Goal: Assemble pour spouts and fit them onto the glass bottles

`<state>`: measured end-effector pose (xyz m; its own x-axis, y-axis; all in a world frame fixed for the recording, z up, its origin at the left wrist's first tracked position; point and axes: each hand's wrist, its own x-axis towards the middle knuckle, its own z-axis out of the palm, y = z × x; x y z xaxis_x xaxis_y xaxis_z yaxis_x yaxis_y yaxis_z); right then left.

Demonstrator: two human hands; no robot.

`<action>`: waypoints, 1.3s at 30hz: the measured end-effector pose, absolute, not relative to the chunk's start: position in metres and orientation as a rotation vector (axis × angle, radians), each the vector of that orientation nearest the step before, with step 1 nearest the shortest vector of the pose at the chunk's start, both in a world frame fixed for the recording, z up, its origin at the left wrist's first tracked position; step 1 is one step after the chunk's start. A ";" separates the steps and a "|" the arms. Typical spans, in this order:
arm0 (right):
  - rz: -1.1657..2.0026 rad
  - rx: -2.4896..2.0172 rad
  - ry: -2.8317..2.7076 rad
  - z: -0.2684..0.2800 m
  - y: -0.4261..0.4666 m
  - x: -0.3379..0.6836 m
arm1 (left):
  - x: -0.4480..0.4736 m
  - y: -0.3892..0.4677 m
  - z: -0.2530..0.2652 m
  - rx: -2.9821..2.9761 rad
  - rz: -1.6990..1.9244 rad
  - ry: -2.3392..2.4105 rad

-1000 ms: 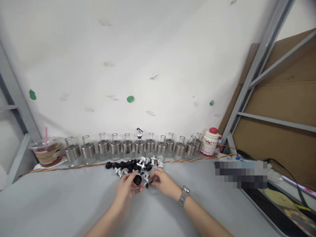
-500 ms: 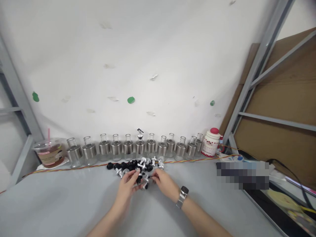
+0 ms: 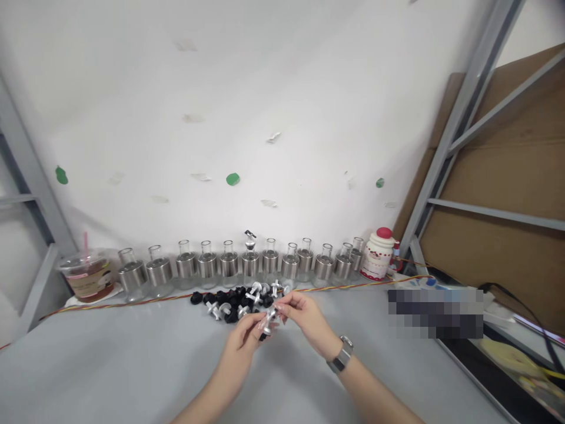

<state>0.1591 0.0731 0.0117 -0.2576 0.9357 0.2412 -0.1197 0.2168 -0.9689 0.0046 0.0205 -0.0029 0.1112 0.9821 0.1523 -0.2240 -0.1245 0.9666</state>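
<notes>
In front of the pile, my left hand [image 3: 242, 343] is closed, thumb and fingers pinching a small silver bottle pour spout [image 3: 270, 314]. A black part shows at its lower end. From the right, my right hand [image 3: 309, 321] is closed at the spout's upper end, its fingertips together there. The fingers hide much of the piece. Just beyond the left hand lies a heap of black stoppers [image 3: 230, 316] and loose silver spout parts [image 3: 213, 310]. Behind it stands a glass bottle [image 3: 250, 265] with a metal sleeve, topped by a black-and-silver pourer [image 3: 250, 238].
Several open glass bottles [image 3: 207, 265] line the wall. A plastic drink cup [image 3: 90, 282] stands left; a white jar with a red lid [image 3: 377, 256] stands right. A twisted cable [image 3: 150, 300] crosses the table [image 3: 110, 365]. A dark tray-like object [image 3: 474, 362] lies at the right edge.
My left hand has shifted right, away from the heap. My right hand has turned and moved slightly right and up, its fingertips now meeting the spout in the left hand.
</notes>
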 end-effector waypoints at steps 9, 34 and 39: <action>1.290 -0.804 -1.370 0.008 0.069 0.153 | 0.004 0.021 -0.002 1.156 1.291 0.889; 1.044 -0.932 -1.130 -0.004 0.046 0.130 | 0.006 0.022 -0.002 0.932 1.361 0.914; 1.038 -0.934 -1.105 0.000 0.040 0.131 | 0.006 0.022 0.003 0.899 1.346 0.872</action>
<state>0.1305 0.0399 0.0001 0.1242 0.9635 0.2373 -0.1774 0.2569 -0.9500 0.0058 0.0223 0.0034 0.0378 0.9993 -0.0048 -0.4123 0.0199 0.9108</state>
